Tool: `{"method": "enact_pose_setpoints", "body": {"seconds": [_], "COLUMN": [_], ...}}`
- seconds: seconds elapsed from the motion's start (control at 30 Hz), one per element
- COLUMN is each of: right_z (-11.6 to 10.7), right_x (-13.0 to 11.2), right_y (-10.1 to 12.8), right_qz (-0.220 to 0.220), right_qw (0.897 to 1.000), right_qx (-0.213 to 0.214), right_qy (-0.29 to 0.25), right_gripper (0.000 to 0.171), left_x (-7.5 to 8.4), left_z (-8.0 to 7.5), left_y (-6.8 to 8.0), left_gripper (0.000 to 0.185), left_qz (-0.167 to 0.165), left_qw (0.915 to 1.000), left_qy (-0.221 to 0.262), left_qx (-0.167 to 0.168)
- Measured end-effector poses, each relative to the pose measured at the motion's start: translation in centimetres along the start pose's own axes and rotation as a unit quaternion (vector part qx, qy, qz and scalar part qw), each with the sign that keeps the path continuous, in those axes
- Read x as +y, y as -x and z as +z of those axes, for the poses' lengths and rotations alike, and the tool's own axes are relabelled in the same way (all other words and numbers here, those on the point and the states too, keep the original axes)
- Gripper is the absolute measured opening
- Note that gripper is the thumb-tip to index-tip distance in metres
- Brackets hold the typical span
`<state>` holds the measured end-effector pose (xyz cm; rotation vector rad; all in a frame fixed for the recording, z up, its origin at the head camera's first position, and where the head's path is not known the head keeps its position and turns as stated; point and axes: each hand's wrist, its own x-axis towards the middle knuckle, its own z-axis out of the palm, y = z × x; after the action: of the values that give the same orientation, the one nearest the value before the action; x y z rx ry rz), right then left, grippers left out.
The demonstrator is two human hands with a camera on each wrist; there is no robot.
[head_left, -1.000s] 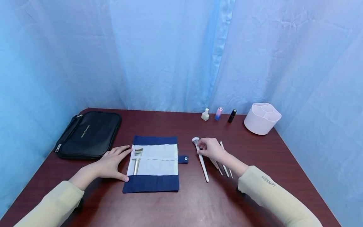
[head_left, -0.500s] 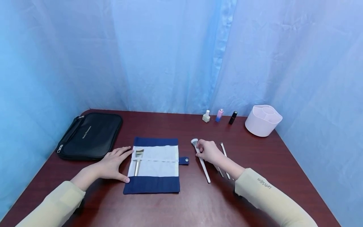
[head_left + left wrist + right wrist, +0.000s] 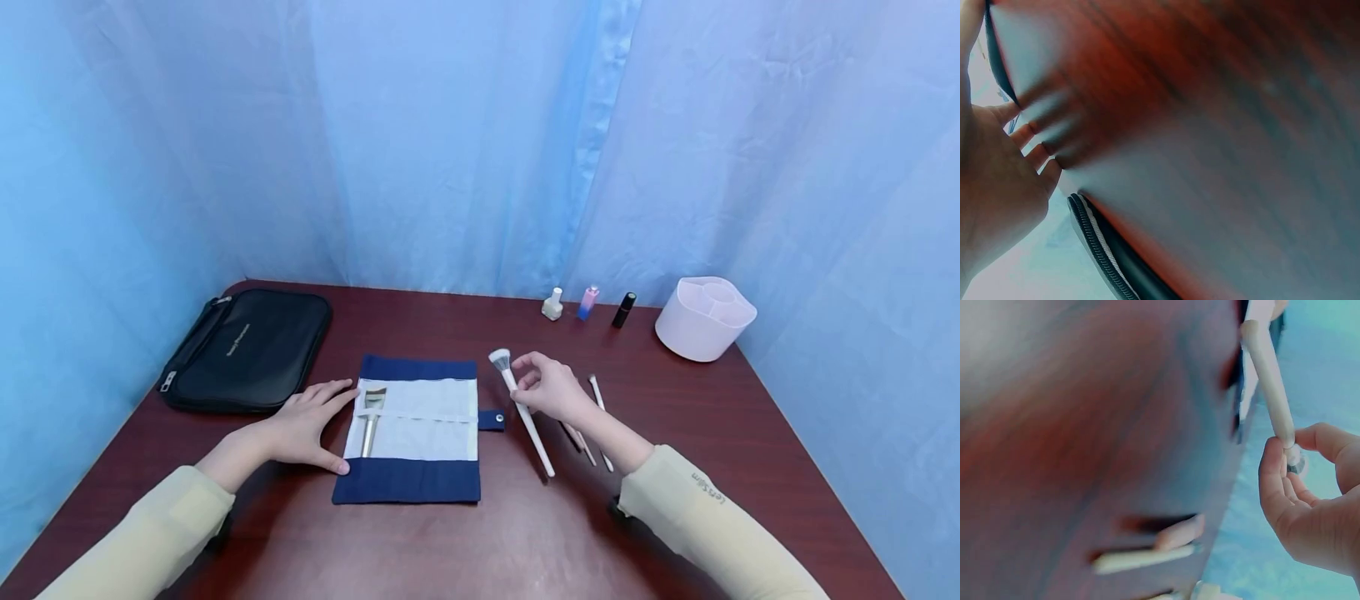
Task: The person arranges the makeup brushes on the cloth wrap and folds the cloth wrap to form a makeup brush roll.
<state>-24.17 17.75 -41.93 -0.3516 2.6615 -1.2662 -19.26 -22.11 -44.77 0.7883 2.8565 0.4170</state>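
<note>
A white-handled makeup brush [image 3: 531, 429] is pinched between the thumb and fingers of my right hand [image 3: 551, 387], its pale bristle head up and to the left. In the right wrist view the brush's handle [image 3: 1269, 381] stands off the tabletop. My left hand [image 3: 303, 423] lies spread at the left edge of a navy brush roll [image 3: 405, 483], thumb and fingertips touching it. The roll is unfolded, showing a white lining and an elastic band. One brush with a metallic handle [image 3: 370, 435] sits under that band at the left.
Several slimmer brushes [image 3: 601, 423] lie below and beside my right hand, partly hidden by it. A black zip case [image 3: 247, 350] stands at the left. Nail polish [image 3: 552, 305], a pink-blue bottle [image 3: 588, 302], a black tube [image 3: 624, 310] and a white organizer [image 3: 703, 321] line the back.
My right hand has lifted the white-handled brush off the table and tilted its head slightly left. The left hand stays at the roll's edge.
</note>
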Motion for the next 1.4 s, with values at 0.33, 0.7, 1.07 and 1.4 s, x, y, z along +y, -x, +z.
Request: {"method": "enact_pose_setpoints", "body": {"seconds": [0.33,0.7,1.07,1.4], "right_z": [-0.1,1.9,4.6,7.1], "right_x": [-4.2,-8.1,-8.9,-9.0], "right_y": [-1.9,-5.3,-8.3,-10.5], "right_qz": [-0.034,-0.103,-0.127,-0.127], "right_qw": [0.997,0.987,0.974,0.973], "right_qx": [0.004,0.025,0.003,-0.022], "right_qy": [-0.068,-0.117,-0.187,-0.193], "right_gripper": [0.038,0.033,0.038,0.043], "left_x": [0.0,-0.4,-0.1,-0.1], "left_z": [0.0,0.5,0.1,0.2], "left_y": [-0.1,-0.1,-0.1,-0.2], "left_gripper": [0.113,0.114,0.113,0.112], "left_qz": [0.000,-0.009,-0.007,-0.007], "left_qw": [1.0000,0.9999,0.9999,0.9999], "left_qy": [0.008,0.012,0.002,0.006], "left_qx": [-0.005,-0.009,-0.007,-0.009]}}
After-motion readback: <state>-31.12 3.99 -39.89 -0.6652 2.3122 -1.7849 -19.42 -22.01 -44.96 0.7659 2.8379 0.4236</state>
